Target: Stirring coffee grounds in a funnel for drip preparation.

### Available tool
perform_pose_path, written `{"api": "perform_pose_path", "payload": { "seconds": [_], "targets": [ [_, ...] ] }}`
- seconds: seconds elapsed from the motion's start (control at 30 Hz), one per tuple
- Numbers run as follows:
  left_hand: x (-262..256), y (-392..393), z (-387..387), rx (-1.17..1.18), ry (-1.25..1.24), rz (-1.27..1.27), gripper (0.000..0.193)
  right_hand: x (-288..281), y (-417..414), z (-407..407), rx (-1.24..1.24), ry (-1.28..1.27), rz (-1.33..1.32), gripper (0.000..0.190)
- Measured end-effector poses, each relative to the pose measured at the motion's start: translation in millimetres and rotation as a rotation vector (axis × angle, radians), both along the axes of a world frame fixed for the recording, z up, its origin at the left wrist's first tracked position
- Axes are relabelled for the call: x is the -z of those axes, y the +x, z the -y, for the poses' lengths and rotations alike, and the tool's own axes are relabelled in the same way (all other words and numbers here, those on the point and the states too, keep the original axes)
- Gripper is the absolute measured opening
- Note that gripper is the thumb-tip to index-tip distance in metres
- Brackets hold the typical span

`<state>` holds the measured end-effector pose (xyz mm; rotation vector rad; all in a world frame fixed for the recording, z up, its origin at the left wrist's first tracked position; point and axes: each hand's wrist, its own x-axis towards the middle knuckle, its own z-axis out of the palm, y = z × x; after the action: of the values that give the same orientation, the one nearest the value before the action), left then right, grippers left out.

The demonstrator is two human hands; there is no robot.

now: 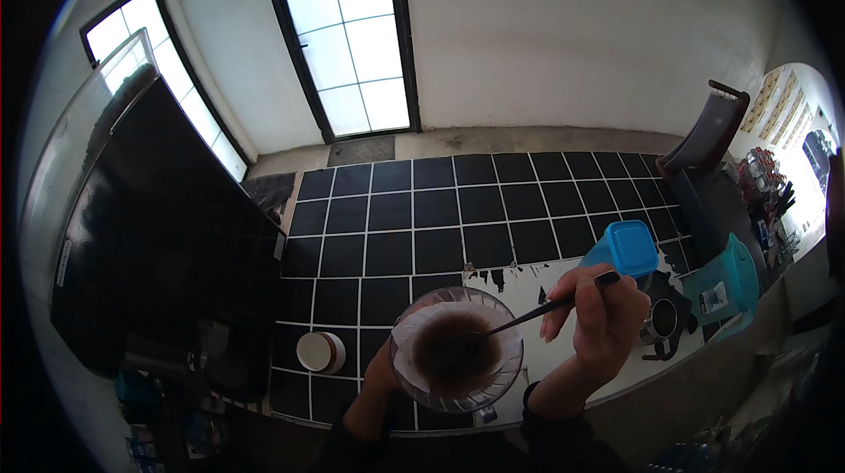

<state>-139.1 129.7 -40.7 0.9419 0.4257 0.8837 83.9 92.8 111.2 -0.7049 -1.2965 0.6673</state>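
Observation:
A clear ribbed coffee dripper (510, 384) is in front of me, lined with a white paper filter (412, 330). Wet brown coffee grounds (457, 355) fill the middle of the filter. My left hand (385, 367) holds the dripper from its left side, with most of the fingers hidden behind the wall. In my right hand (597, 318), between thumb and fingers, is a thin dark-handled spoon (538, 311). It slants down to the left, and its tip is sunk in the grounds. What supports the dripper from below is hidden.
A white cup with a brown band (321, 352) stands left on the black-tiled counter (389, 252). To the right are a blue-lidded container (632, 248), a metal pitcher (660, 321) and a teal plastic jug (733, 285). A large black appliance (171, 229) rises at the left.

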Motion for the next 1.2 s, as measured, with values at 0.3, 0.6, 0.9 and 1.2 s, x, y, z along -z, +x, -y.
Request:
{"api": "perform_pose_path", "payload": {
  "seconds": [0.3, 0.6, 0.9, 1.2],
  "targets": [
    [-0.9, -0.9, 0.2, 0.032, 0.011, 0.013, 0.051, -0.2, -1.8, 1.7, 0.098, 0.008, -0.114, 0.025],
    [-0.1, -3.3, 3.9, 0.061, 0.02, 0.025, 0.054, -5.0, -2.6, -3.0, 0.061, -0.005, 0.059, 0.02],
    [-4.5, -0.2, -1.7, 0.085, 0.03, 0.039, 0.057, -8.4, -1.2, -4.9, -0.021, -0.183, -0.016, 0.022],
    [-4.0, -3.6, 1.5, 0.11, 0.044, 0.049, 0.06, -6.4, -2.7, -4.5, -0.014, -0.187, -0.116, 0.023]
  ]
}}
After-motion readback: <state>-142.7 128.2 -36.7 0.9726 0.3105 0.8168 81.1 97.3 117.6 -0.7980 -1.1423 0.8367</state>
